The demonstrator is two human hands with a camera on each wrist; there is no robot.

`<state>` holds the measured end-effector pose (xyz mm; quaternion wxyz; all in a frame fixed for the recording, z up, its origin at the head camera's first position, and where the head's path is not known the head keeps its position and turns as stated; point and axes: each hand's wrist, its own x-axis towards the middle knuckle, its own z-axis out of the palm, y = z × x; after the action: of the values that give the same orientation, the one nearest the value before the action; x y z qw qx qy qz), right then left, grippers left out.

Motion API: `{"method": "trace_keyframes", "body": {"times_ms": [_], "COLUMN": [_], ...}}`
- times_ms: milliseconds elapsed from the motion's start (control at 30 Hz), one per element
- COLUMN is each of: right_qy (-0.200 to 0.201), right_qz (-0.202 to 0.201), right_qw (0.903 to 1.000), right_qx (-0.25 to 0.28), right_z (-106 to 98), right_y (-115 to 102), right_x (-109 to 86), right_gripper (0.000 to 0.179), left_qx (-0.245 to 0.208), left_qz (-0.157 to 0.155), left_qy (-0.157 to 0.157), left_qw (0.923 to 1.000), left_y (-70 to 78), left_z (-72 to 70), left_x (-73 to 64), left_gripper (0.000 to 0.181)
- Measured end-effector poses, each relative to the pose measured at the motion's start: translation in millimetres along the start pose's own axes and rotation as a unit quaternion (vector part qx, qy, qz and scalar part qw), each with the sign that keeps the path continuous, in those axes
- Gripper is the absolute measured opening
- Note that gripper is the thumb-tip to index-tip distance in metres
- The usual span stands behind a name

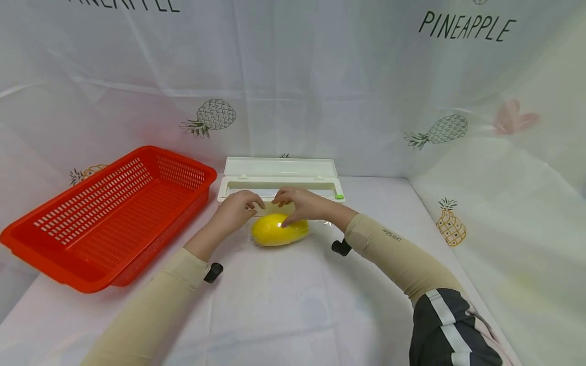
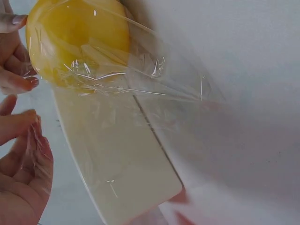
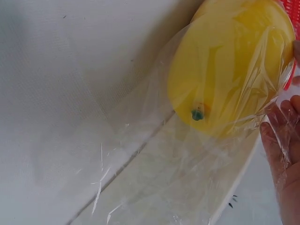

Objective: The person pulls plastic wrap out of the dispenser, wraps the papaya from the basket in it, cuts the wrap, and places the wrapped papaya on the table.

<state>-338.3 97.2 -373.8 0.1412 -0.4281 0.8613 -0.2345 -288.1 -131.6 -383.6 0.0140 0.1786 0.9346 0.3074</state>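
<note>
A smooth yellow model fruit (image 1: 276, 231) with a small green stub (image 3: 197, 114) lies in front of the white cling film dispenser (image 1: 281, 168). Clear cling film (image 2: 154, 70) covers the fruit and spreads out past its ends in creases. My left hand (image 1: 238, 208) is at the fruit's far left side, its thumb and fingertips pinching a gathered edge of film in the left wrist view. My right hand (image 1: 302, 203) is over the fruit's far right side, thumb against the yellow surface and fingers curled at the film's edge, with film bunched along them in the right wrist view.
On the left stands a large red plastic basket (image 1: 114, 269) with slotted walls. The dispenser's lid is raised, and a green piece (image 1: 339, 196) sits at its right end. A white pineapple-print cloth (image 1: 320, 101) hangs behind and to the right.
</note>
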Motion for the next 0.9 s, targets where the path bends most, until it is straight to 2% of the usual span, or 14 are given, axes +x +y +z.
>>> {"method": "trace_keyframes", "body": {"times_ms": [233, 433, 733, 900], "right_qy": [0.0, 0.001, 0.022, 0.035], "right_qz": [0.028, 0.042, 0.041, 0.037], "right_qw": [0.9995, 0.9984, 0.9959, 0.9947], "right_qx": [-0.013, -0.037, -0.078, -0.089], "right_z": [-1, 0, 4, 7], "right_y": [-3, -5, -1, 2], "right_x": [0.6, -0.3, -7.6, -12.8], "right_gripper": [0.057, 0.053, 0.052, 0.059], "left_qx": [0.032, 0.07, 0.084, 0.083], "left_qz": [-0.027, -0.023, -0.013, -0.008], "left_qy": [-0.027, -0.047, -0.036, -0.029], "left_qw": [0.9987, 0.9962, 0.9958, 0.9961], "left_y": [4.2, 6.0, 5.5, 5.6], "left_z": [-2.0, -1.4, -0.2, -0.7], "left_x": [3.2, 6.0, 6.2, 5.1], "left_gripper": [0.022, 0.027, 0.031, 0.031]}}
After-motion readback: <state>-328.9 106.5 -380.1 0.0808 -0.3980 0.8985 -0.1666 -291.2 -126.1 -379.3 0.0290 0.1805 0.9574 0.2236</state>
